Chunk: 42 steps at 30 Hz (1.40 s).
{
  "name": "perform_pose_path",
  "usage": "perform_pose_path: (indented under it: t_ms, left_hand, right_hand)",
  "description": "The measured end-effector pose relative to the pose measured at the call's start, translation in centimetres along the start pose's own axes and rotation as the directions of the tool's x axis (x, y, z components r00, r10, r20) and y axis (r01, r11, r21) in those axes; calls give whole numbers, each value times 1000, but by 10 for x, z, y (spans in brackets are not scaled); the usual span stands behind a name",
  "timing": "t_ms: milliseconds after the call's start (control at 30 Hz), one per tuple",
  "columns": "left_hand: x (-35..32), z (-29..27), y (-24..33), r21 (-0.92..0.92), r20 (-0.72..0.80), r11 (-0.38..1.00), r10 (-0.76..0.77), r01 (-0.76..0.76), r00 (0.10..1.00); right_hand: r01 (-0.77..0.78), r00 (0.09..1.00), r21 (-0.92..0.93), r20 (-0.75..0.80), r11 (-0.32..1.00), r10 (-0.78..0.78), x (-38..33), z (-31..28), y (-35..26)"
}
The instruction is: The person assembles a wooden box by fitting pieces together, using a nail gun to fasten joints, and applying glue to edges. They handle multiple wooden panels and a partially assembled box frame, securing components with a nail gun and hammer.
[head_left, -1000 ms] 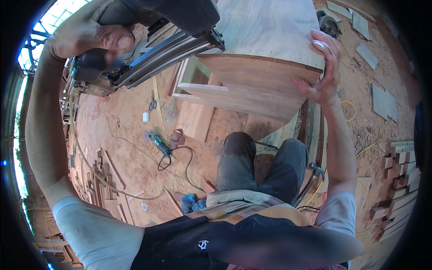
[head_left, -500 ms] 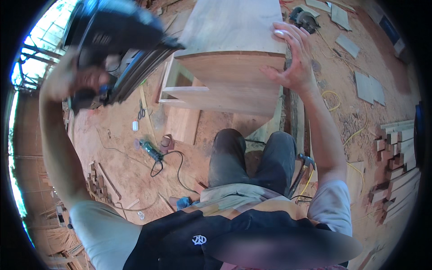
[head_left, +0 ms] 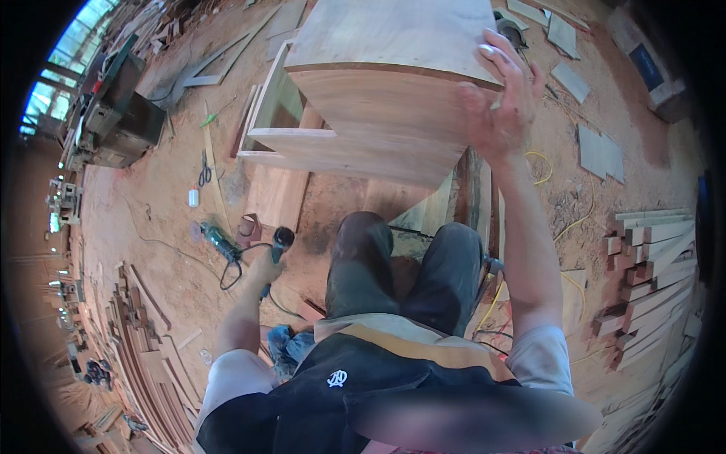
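A tall wooden cabinet point(head_left: 378, 83) of bare boards stands in front of me on the dirt floor. My right hand point(head_left: 501, 102) rests flat with spread fingers on its upper right corner. My left hand point(head_left: 266, 266) hangs down by my left knee and grips a black power tool point(head_left: 280, 244) by its handle, with a cord trailing from it. My legs in dark trousers stand just behind the cabinet.
A green angle grinder point(head_left: 218, 240) and a small brown cup lie on the floor at left, with scissors point(head_left: 204, 172) and a white bottle point(head_left: 193, 197) beyond. Stacked wood strips point(head_left: 643, 257) lie at right, planks at lower left, a machine point(head_left: 113, 113) at far left.
My left arm has come down from overhead to knee height, bringing the black power tool with it. My right hand has stayed on the cabinet's corner.
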<state>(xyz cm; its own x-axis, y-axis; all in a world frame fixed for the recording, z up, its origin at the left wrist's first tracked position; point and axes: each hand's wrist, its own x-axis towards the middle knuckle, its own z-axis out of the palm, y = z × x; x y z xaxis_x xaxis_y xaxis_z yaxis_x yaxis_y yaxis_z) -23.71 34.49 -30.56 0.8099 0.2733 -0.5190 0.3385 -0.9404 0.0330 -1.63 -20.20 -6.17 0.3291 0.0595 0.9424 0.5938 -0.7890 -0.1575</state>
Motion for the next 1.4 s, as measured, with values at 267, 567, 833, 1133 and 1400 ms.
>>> perform_pose_path:
  t_ms: [267,567,833,1133,1400]
  left_hand:
    - [-39,158,-24,-76,168,953,-278,293,946]
    - [-23,254,-5,-93,287,946,-273,310,918]
    - [38,239,-38,180,389,977,39,-117,921]
    - [93,141,-30,-765,340,587,17,265,940]
    - [91,122,0,-926,348,260,312,273,884]
  right_hand:
    - [-107,991,229,100,967,86,-6,6,5]
    - [-93,996,321,34,942,87,-11,26,1]
    - [429,849,-328,465,842,-251,-13,-35,10]
    - [-700,551,-377,255,606,795,-253,-198,49]
    - [-591,-260,-806,230,34,938,-541,-228,-109]
